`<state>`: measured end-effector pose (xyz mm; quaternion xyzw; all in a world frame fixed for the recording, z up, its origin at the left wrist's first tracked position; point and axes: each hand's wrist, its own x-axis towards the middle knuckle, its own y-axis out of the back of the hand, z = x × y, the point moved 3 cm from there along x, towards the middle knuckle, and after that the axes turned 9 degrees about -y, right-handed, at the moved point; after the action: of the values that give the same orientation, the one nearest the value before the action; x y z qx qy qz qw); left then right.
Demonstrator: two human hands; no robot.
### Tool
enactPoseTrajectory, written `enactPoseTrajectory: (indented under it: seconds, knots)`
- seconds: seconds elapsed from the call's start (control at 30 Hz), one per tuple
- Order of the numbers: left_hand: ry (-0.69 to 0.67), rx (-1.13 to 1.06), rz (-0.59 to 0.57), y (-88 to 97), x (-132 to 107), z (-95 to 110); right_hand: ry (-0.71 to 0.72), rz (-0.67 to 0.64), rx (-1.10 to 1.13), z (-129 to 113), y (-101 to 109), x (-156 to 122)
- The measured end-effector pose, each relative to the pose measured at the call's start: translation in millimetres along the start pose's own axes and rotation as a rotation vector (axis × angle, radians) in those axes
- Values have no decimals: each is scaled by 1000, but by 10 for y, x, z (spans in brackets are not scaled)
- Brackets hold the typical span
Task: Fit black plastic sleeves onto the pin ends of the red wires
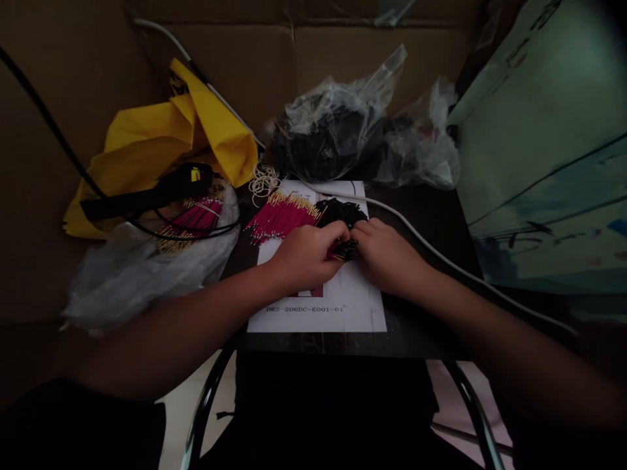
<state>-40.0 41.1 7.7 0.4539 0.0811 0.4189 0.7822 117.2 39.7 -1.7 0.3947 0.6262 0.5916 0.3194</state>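
My left hand [313, 256] is closed around a small bundle of thin wires [345, 250]. Dark ends of the bundle poke out towards the right, with a little red and gold among them. My right hand [386, 253] meets the bundle with its fingers drawn together; what they pinch, if anything, is hidden. Just behind both hands lies a heap of small black pieces [343, 210]. Left of it, many red wires [284, 217] with gold-coloured tips are spread side by side. A printed white sheet [362, 313] lies under all this.
The dark small table [416, 333] carries a white cable [421, 238] crossing on the right. Clear plastic bags [333, 130] with dark contents stand behind. Left are a yellow bag [147, 134], more red wires [196, 219] on plastic, and a black cable [53, 124]. Cardboard [235, 59] encloses the back.
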Motion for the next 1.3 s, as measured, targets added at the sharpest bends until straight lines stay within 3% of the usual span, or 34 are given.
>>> enactPoseTrajectory:
  seconds: [0.17,0.33,0.47,0.6,0.97,1.3]
  knots:
    - [13,25,17,10,-8,6,15,20,-12,-16,-30,-33]
    - [71,25,90,30,-14,-10,30,224,208,52,61,-52]
    - [18,-50,79,18,-9,0,94,343,278,71,119,-56]
    - [-32,-65,24,16,-8,30,124,370,318,54,107,-73]
    - [-61,-59,44,-4,-6,20,198,466,477,64,180,-111]
    - [-79,-17,61,44,1,20,115,477,604,138,189,-94]
